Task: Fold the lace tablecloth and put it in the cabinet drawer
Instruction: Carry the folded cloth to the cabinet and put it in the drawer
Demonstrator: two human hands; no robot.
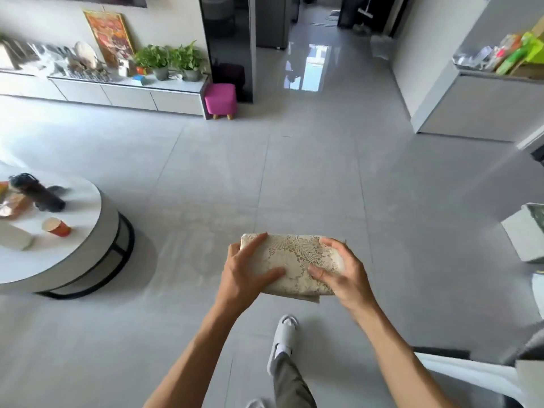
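- Head view: I carry the lace tablecloth [297,265] in front of me, above the tiled floor [294,172], already folded into a thick, compact bundle.
- I hold it from both ends so the layers stay stacked; a loose corner pokes out at the lower right, so I judge a one-handed grip would let it sag open.
- My left hand [245,275] clasps the left end, fingers spread fairly wide across the top, thumb lying over the lace near the middle.
- My right hand [338,272] wraps the right end, fingers curled over the far edge, thumb pressing on top.
- The folding looks done; the drawer step is not.
- A low cabinet [117,92] with drawer fronts runs along the far wall on the left, well apart from me; I cannot tell if it is the intended one.
- A round coffee table [88,231] stands to my left, a pink stool [220,98] beside the cabinet's end.
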